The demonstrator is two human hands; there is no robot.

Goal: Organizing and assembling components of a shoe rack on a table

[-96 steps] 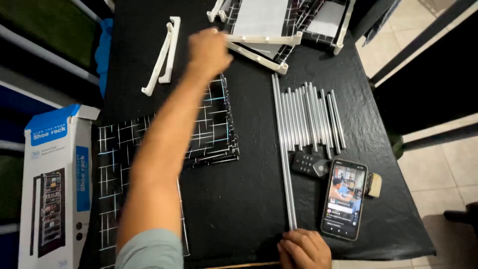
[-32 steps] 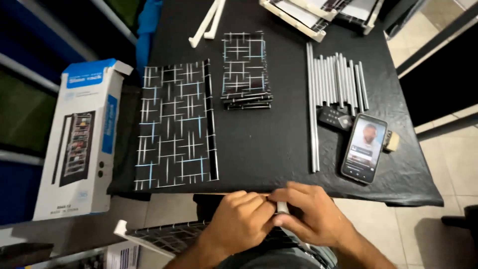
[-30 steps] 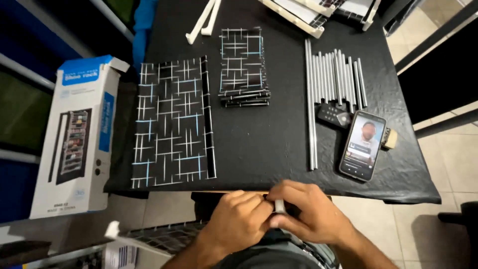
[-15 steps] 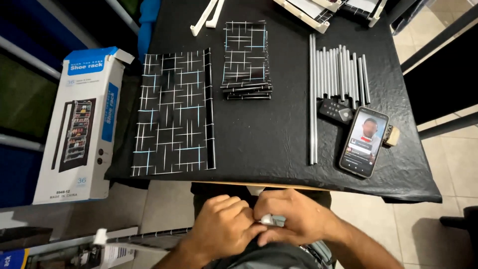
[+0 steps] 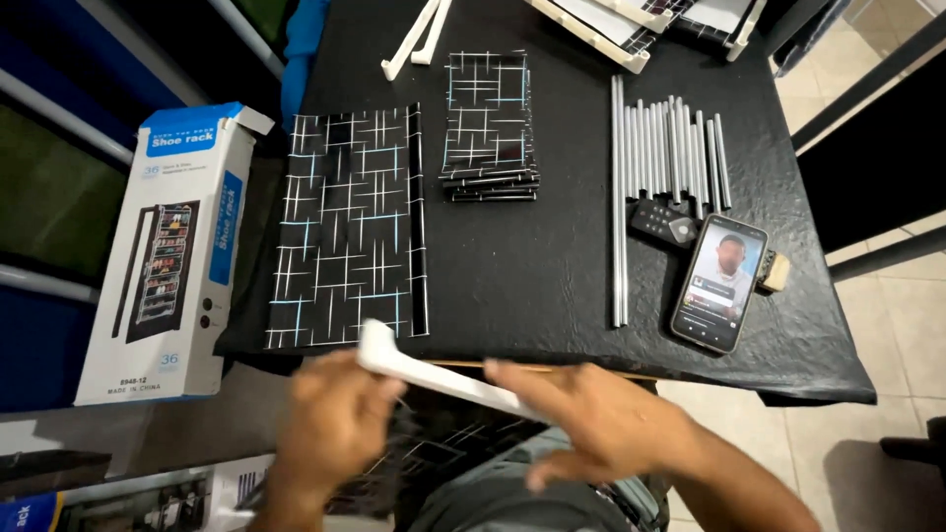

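At six o'clock, below the bench [image 5: 552, 296] edge, both hands hold one white plastic bar [image 5: 443, 376]: the left hand [image 5: 335, 424] has its fingers closed around its end, while the right hand [image 5: 601, 424] has fingers spread along it, blurred. A firm two-handed grip should keep it level. At twelve o'clock lie roughly a dozen metal tubes [image 5: 670, 148], one fabric sheet [image 5: 350, 232], one folded stack [image 5: 490, 123], one phone [image 5: 719, 281].

Both forearms are bare, no sleeve in view; the left hand [image 5: 330, 433] and the right hand [image 5: 591, 429] carry no glove, ring or watch; near the bottom edge, grey cloth covers the lap [image 5: 522, 498].
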